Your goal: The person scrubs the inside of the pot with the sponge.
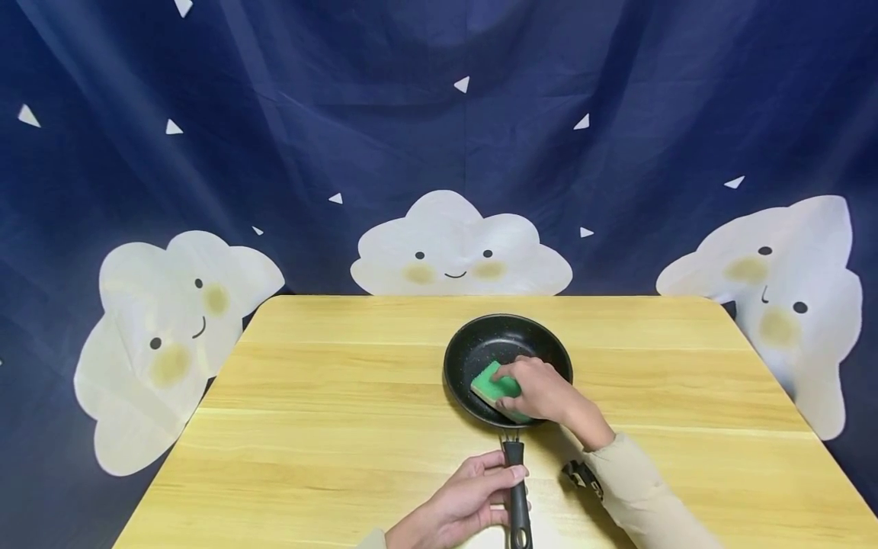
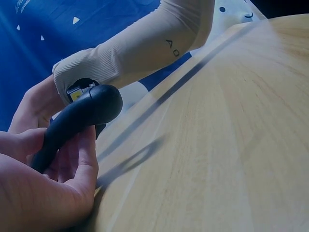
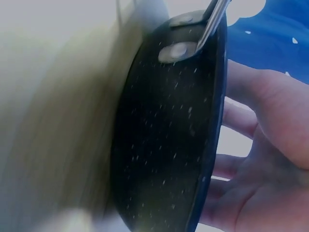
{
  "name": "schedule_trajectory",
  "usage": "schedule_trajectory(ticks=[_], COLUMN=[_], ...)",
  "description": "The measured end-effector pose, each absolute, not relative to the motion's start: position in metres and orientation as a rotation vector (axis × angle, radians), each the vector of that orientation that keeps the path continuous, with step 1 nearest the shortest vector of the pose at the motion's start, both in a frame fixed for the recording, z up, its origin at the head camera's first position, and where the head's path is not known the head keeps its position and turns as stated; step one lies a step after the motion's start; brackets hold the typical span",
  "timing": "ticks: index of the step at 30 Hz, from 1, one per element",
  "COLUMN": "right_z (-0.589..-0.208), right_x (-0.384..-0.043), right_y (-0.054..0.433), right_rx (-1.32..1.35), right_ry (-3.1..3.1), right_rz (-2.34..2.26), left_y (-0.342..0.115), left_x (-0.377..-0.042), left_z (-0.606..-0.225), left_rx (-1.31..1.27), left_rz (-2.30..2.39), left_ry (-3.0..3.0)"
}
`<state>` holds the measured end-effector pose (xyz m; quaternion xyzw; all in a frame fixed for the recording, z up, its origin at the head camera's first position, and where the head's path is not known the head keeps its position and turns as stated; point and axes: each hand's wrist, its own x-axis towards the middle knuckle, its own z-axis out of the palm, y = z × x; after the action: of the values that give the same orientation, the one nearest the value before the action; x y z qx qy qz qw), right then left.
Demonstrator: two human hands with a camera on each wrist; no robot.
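Note:
A black speckled frying pan rests on the wooden table, its handle pointing toward the near edge. My left hand grips the pan's black handle, thumb on top; the left wrist view shows the fingers round the handle. Inside the pan, my right hand holds a green sponge with a paler lower layer against the pan's bottom. In the right wrist view the pan's outer wall hides the sponge, and the right hand shows beyond the rim.
The light wooden table spreads out on both sides of the pan. A small black device sits at the right wrist. Behind the table hangs a dark blue curtain with smiling white clouds.

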<state>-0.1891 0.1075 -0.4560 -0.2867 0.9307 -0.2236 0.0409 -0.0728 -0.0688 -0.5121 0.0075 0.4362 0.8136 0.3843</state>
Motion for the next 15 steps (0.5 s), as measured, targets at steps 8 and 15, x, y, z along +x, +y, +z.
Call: schedule_trajectory(ticks=[8,15], right_z=[-0.4577,-0.4570], right_x=[-0.1879,-0.1923], right_y=[0.1092,0.1072], right_rx=[-0.907,-0.914], right_ry=[2.859,2.802], right_rz=[-0.726,-0.764], left_y=[-0.0677,-0.0689], left_x=[-0.0732,-0.0742], left_z=[-0.5125,-0.5118], left_rx=[0.038,0.030], left_rz=[2.072,2.065], left_ry=[1.112,1.107])
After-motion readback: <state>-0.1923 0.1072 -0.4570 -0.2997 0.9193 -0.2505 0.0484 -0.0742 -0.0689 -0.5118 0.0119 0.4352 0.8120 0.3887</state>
